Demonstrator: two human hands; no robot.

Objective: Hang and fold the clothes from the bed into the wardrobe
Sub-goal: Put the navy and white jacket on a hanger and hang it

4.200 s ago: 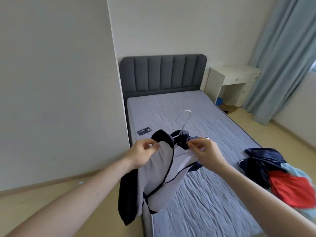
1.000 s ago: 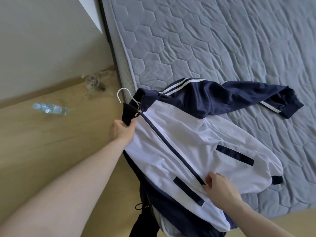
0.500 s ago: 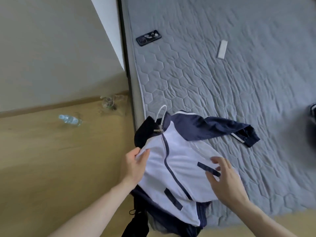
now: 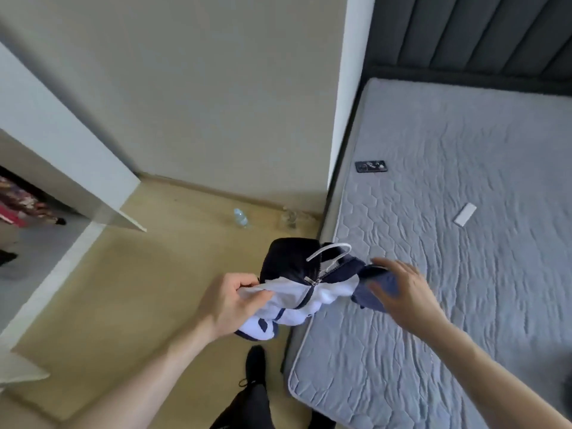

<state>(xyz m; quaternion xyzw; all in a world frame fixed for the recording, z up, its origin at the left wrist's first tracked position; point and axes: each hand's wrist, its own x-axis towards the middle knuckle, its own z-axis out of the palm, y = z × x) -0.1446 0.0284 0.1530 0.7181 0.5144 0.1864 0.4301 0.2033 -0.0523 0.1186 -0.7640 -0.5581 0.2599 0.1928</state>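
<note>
1. A white and navy jacket (image 4: 297,292) on a white hanger (image 4: 329,253) sits in the middle of the frame, bunched up between the person's two hands, above the left edge of the bed (image 4: 448,258) and the wooden floor (image 4: 130,289).
2. The left hand (image 4: 230,305), just left of the jacket, pinches a fold of its white front between thumb and curled fingers.
3. The right hand (image 4: 402,295), just right of the jacket, has its fingers spread and mostly straight, laid against the navy sleeve (image 4: 371,300). It is blurred, so whether it presses or only touches cannot be told.
4. The hanger's hook sticks up out of the navy collar, near the top of the bundle, with the zip pull just below it.
5. On the grey quilted bed, upper right of the hands, lie a dark phone (image 4: 370,166) and, further right, a small white bar (image 4: 465,214).
6. In the left of the frame an open wardrobe (image 4: 62,168) shows red patterned clothes (image 4: 18,205) hanging inside.
7. A plastic bottle (image 4: 240,217) lies on the floor by the wall, above the jacket.
</note>
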